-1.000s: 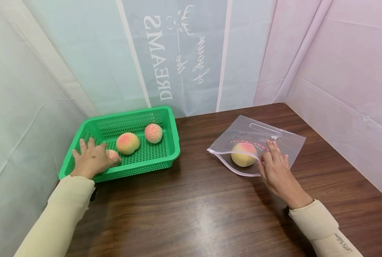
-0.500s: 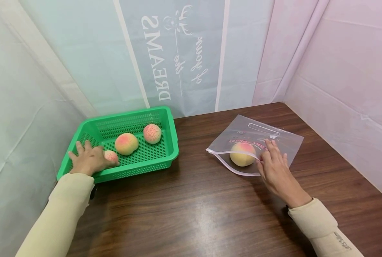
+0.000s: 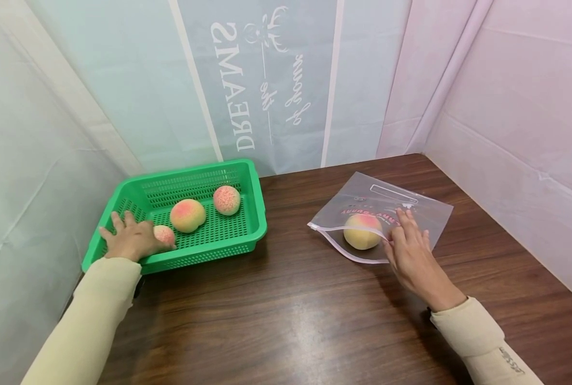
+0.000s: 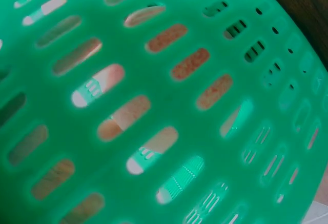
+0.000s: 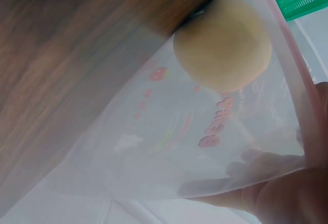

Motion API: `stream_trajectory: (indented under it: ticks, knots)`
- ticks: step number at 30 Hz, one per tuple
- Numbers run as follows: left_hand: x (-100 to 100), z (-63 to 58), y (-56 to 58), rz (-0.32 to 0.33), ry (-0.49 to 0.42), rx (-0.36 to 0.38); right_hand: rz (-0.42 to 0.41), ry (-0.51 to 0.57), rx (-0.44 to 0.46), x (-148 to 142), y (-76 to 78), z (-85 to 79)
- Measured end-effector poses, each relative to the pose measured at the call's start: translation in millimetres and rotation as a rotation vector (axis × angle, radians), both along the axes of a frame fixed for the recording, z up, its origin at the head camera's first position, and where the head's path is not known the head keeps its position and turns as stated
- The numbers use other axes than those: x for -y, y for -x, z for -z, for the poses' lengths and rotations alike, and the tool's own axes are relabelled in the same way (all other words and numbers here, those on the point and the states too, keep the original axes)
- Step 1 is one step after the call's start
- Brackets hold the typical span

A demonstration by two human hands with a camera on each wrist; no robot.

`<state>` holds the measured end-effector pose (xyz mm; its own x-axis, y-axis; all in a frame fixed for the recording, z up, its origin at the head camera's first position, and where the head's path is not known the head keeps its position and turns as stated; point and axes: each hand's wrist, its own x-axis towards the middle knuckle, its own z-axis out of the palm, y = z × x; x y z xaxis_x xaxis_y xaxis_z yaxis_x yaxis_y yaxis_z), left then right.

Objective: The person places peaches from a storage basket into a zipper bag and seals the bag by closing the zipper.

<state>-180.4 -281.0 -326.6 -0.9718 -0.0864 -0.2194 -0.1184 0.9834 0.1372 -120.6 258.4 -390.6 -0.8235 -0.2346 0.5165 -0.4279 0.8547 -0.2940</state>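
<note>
In the head view my left hand (image 3: 130, 238) reaches into the near-left corner of a green plastic basket (image 3: 208, 247). Its thumb and index finger grip a small speckled peach (image 3: 165, 235), partly hidden by the hand. Through the basket's slots, the left wrist view shows bits of the reddish peach (image 4: 190, 64) and skin. On the right, my right hand (image 3: 413, 256) pinches the opening edge of a clear zip bag (image 3: 422, 206), its other fingers lying over the bag. Inside the bag, near its parted mouth, sits a larger yellow-pink peach (image 3: 363, 232).
Two more peaches lie in the basket: a larger yellow-pink peach (image 3: 188, 215) in the middle and a speckled peach (image 3: 227, 200) at right. A dark wooden table (image 3: 276, 315) carries everything. A printed cloth (image 3: 271, 80) hangs behind it, with pale cloth on both sides.
My left hand has settled slightly lower around the small peach. The right hand and bag keep their pose; the whole view has shifted slightly left.
</note>
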Motion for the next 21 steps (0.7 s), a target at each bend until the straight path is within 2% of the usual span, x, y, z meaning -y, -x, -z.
stream_trajectory:
  ticks: [12, 21]
  knots:
    - [0.0, 0.0, 2.1, -0.047, 0.059, 0.074, 0.004, -0.001, -0.021, -1.9, -0.6, 1.3]
    - [1.3, 0.1, 3.0, -0.052, 0.072, 0.029, -0.001, -0.002, -0.028, -3.2, -0.9, 2.1]
